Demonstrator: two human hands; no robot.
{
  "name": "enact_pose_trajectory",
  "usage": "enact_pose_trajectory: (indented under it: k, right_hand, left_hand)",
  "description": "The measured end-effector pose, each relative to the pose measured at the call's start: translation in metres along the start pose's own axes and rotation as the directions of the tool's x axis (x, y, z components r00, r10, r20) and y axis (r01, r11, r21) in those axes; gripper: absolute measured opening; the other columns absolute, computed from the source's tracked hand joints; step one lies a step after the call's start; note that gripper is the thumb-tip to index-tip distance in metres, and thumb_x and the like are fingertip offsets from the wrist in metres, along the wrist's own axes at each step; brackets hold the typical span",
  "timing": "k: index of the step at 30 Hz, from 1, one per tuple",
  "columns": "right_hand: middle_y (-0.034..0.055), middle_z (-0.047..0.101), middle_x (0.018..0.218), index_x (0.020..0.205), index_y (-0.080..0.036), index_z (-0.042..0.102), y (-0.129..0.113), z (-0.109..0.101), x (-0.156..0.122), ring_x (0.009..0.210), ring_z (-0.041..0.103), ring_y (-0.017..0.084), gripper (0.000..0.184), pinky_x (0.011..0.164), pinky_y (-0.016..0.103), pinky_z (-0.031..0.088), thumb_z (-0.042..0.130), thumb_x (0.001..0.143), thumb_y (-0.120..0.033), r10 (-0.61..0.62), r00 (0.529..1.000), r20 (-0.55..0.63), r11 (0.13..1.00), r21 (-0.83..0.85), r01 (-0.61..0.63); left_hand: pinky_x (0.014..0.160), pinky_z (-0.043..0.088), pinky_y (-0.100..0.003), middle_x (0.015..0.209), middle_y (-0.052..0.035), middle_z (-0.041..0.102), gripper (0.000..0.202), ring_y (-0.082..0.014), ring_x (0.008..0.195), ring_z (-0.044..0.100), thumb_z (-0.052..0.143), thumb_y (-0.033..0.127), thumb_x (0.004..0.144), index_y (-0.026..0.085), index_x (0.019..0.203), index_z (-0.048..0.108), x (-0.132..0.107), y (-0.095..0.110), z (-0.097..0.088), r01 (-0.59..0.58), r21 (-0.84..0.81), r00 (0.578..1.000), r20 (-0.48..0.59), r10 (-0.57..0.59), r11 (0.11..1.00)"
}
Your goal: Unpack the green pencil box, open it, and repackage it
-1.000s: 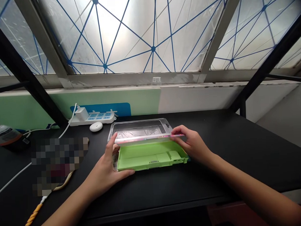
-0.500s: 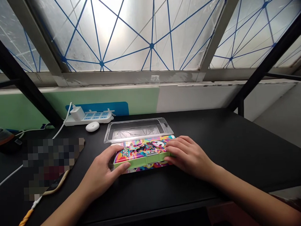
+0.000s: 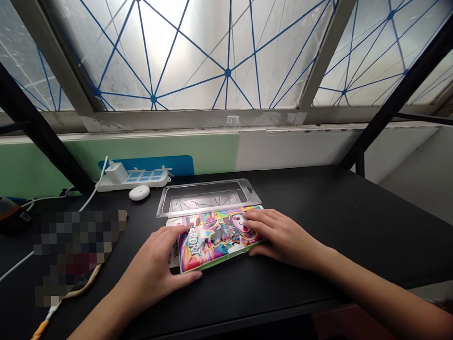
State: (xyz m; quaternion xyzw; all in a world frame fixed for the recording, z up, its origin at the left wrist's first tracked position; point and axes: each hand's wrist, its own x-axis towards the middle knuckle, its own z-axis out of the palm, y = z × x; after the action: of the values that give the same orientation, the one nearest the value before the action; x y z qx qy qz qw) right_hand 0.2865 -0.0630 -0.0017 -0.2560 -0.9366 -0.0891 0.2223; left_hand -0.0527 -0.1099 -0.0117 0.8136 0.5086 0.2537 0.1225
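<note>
Both hands on the printed case [image 3: 210, 242], mid-desk, near side of the clear plastic tray [image 3: 208, 200]. Left hand [image 3: 163, 259] is curled around the case's left end: thumb along the near corner, index at the far corner; I can't make out the other fingers behind the palm. Right hand [image 3: 279, 233] grips the right end, fingers bent over the printed top, thumb at the near green edge. It covers the right end, so I can't read that corner.

Case sits skewed, left end nearer me. Printed face up, cartoon figure partly under the right fingers; lettering at left is smeared, can't read it for sure. Only a thin green strip shows along the near side. Can't tell if it's latched, or if its underside rests fully on anything. A printed card [image 3: 198, 219] sticks out past its far and left edges, mostly covered.

Tray lies just beyond the card; can't tell if they touch. Further back: white oval thing [image 3: 139, 193], then power strip [image 3: 148, 178] with a white plug [image 3: 116, 172] in it. Left of my view, a pixelated patch hides an object on the black desk [image 3: 335, 211]; only a pale edge shows. Bottle [image 3: 3, 212] is cut off at the left border, orange-wrapped cable [image 3: 34, 337] at the bottom.
</note>
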Motion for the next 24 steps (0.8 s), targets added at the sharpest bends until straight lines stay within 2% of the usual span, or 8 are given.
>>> enact_pose_trajectory:
  k: [3,6,8,10,13,17,21,24]
  right_hand:
    - [0.0116,0.073,0.112,0.117,-0.019,0.059,0.000,-0.006,0.001,0.106,0.067,0.024,0.033,0.091,0.037,0.051,0.063,0.094,-0.042,0.055,0.995,-0.086,0.996,0.078,-0.048]
    - [0.0069,0.073,0.092,0.104,-0.019,0.060,0.002,-0.012,0.013,0.077,0.065,0.018,0.022,0.073,0.032,0.050,0.059,0.097,-0.040,0.178,0.971,-0.159,0.982,0.099,-0.163]
    - [0.0024,0.066,0.075,0.087,-0.021,0.058,0.007,-0.013,0.027,0.060,0.054,0.015,0.024,0.061,0.029,0.043,0.052,0.100,-0.040,0.275,0.946,-0.171,0.961,0.092,-0.262]
    - [-0.0019,0.055,0.062,0.071,-0.023,0.050,0.015,-0.010,0.040,0.053,0.045,0.013,0.037,0.054,0.028,0.035,0.044,0.102,-0.043,0.379,0.916,-0.130,0.923,0.121,-0.365]
    - [-0.0035,0.045,0.055,0.063,-0.024,0.041,0.028,-0.001,0.052,0.050,0.039,0.013,0.047,0.052,0.028,0.029,0.037,0.103,-0.048,0.481,0.877,-0.008,0.872,0.107,-0.477]
    - [0.0017,0.058,0.065,0.067,-0.022,0.052,0.030,0.007,0.052,0.063,0.051,0.018,0.045,0.062,0.030,0.032,0.041,0.102,-0.047,0.425,0.903,0.065,0.905,-0.063,-0.421]
    - [0.0031,0.069,0.084,0.082,-0.020,0.063,0.012,0.008,0.051,0.079,0.060,0.019,0.034,0.075,0.033,0.036,0.050,0.100,-0.046,0.366,0.915,0.167,0.928,0.006,-0.373]
    - [0.0040,0.069,0.088,0.084,-0.019,0.063,0.001,0.010,0.056,0.082,0.061,0.020,0.031,0.077,0.034,0.037,0.053,0.099,-0.044,0.383,0.907,0.177,0.922,-0.006,-0.388]
  left_hand:
    - [0.100,0.050,-0.042,0.129,-0.0099,0.065,0.058,-0.0309,0.119,0.061,0.067,0.056,0.083,0.023,0.131,0.060,0.001,-0.003,0.000,0.070,-0.052,0.997,0.025,-0.068,0.996]
    - [0.101,0.048,-0.041,0.127,-0.0081,0.067,0.051,-0.0290,0.119,0.061,0.039,0.058,0.098,0.025,0.125,0.067,0.003,-0.006,-0.003,0.114,-0.150,0.993,0.053,-0.108,0.982]
    - [0.107,0.044,-0.042,0.130,-0.0069,0.066,0.057,-0.0285,0.124,0.056,0.026,0.056,0.102,0.025,0.125,0.068,0.004,-0.007,-0.005,0.086,-0.186,0.994,0.081,-0.072,0.979]
    - [0.112,0.039,-0.044,0.133,-0.0055,0.064,0.058,-0.0285,0.130,0.050,0.022,0.055,0.103,0.027,0.128,0.067,0.005,-0.006,-0.006,0.044,-0.189,0.993,0.114,-0.023,0.981]
    - [0.110,0.040,-0.046,0.137,-0.0063,0.061,0.053,-0.0290,0.130,0.050,0.030,0.056,0.102,0.028,0.137,0.059,0.006,-0.003,-0.004,0.081,-0.163,0.988,0.140,-0.059,0.983]
    - [0.110,0.041,-0.047,0.144,-0.0110,0.054,0.062,-0.0301,0.132,0.050,0.047,0.057,0.097,0.025,0.150,0.039,0.006,-0.002,0.003,0.206,-0.128,0.975,0.110,-0.193,0.970]
    - [0.115,0.036,-0.048,0.151,-0.0116,0.047,0.061,-0.0306,0.139,0.043,0.046,0.053,0.098,0.024,0.150,0.039,0.004,-0.005,0.007,0.172,-0.110,0.982,0.092,-0.163,0.979]
    - [0.113,0.038,-0.048,0.152,-0.0124,0.047,0.079,-0.0331,0.139,0.044,0.063,0.054,0.087,0.025,0.154,0.032,0.001,-0.009,0.009,0.139,-0.103,0.989,0.071,-0.132,0.985]
